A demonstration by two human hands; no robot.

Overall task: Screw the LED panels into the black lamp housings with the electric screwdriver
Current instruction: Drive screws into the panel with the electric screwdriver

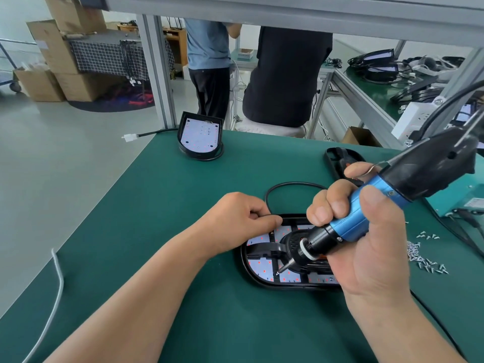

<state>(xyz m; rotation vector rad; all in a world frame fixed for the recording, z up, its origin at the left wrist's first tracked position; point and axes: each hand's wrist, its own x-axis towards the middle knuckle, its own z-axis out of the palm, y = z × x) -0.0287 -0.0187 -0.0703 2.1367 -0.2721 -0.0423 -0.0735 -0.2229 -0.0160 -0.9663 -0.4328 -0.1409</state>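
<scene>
Gripping the electric screwdriver [366,213] by its blue body, the right hand [372,247] has all its fingers wrapped round the tool and the thumb laid along it. The tool is tilted, and its bit comes down to the left onto a screw point on the LED panel [258,265]. This panel is white with small red dots and lies inside the black lamp housing [262,282]. The housing lies flat on the green bench [170,205], near the front and between the two hands.

The left hand [235,221] sits on the far left rim of this housing. Its fingers are curled and the thumb is pressed on the rim, so it holds the housing there. A black cable [288,184] makes a loop behind the housing and runs in under these fingers.

A second housing [200,134] with a panel stands tilted at the far edge of the bench. A third, dark housing [337,158] lies behind the right hand. Loose screws [424,260] lie in a pile at the right. Behind the bench stand two people.
</scene>
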